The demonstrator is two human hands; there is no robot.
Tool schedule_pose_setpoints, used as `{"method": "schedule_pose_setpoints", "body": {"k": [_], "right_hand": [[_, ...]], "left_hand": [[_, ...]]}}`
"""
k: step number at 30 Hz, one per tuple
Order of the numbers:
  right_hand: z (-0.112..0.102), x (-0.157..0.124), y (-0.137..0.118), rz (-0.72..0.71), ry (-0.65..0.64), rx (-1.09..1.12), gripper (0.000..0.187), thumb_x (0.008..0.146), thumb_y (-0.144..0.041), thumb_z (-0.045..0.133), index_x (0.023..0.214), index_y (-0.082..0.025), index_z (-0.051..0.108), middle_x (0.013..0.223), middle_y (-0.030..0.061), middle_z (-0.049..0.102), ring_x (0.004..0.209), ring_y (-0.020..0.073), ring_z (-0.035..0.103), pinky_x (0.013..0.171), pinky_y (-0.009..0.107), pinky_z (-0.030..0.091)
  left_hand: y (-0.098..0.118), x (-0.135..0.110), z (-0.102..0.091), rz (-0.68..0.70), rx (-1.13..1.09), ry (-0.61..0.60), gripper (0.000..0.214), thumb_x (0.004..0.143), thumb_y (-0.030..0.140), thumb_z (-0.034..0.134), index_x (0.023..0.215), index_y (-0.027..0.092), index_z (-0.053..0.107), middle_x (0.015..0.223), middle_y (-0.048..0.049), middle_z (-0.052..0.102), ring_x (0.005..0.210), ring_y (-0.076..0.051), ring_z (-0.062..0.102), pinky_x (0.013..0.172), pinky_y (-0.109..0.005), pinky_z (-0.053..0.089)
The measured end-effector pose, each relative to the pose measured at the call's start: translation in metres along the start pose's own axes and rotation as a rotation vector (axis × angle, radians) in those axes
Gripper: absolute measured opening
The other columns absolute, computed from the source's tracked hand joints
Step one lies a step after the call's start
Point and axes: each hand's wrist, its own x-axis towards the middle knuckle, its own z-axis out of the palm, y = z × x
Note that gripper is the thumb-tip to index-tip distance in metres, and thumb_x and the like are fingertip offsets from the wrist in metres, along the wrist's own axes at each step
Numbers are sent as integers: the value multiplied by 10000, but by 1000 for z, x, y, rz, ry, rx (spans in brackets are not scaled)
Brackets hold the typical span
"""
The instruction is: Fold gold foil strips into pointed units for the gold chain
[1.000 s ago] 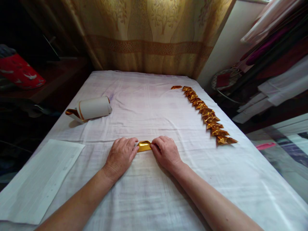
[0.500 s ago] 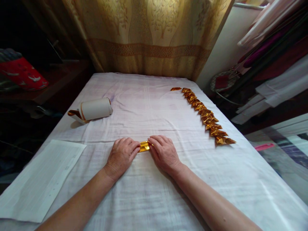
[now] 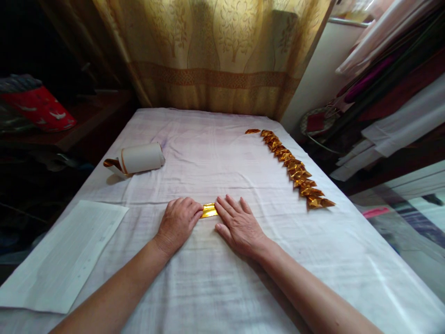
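Note:
A folded strip of shiny gold foil paper lies on the white cloth between my hands. My left hand has its fingers closed on the strip's left end. Flat over the right end rests my right hand, its fingers stretched out and slightly spread. Both ends of the strip are hidden beneath the fingers. Toward the right edge runs a row of folded gold foil pieces, overlapping one another. One more folded gold piece sits just left of the row's far end.
A white roll with a gold inner side lies at the left, its loose end curling. Nearer is a sheet of white paper. The cloth-covered surface ends at a patterned curtain. Clothes hang at the right.
My right hand has gone from curled fingers gripping the foil strip to lying flat over its end. The left hand keeps its hold. The whole view has shifted slightly.

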Motion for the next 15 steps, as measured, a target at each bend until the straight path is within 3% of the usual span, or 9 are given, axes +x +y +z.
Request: {"method": "schedule_pose_setpoints", "body": {"k": [15], "right_hand": [[-5, -21, 19, 78, -5, -105, 528, 991, -493, 488, 1486, -313, 442, 1591, 121, 327, 1471, 344, 290, 1150, 605, 267]], "left_hand": [[3, -1, 1, 32, 119, 26, 133, 965, 262, 545, 960, 219, 670, 902, -40, 666, 858, -226, 589, 792, -379, 434]]}}
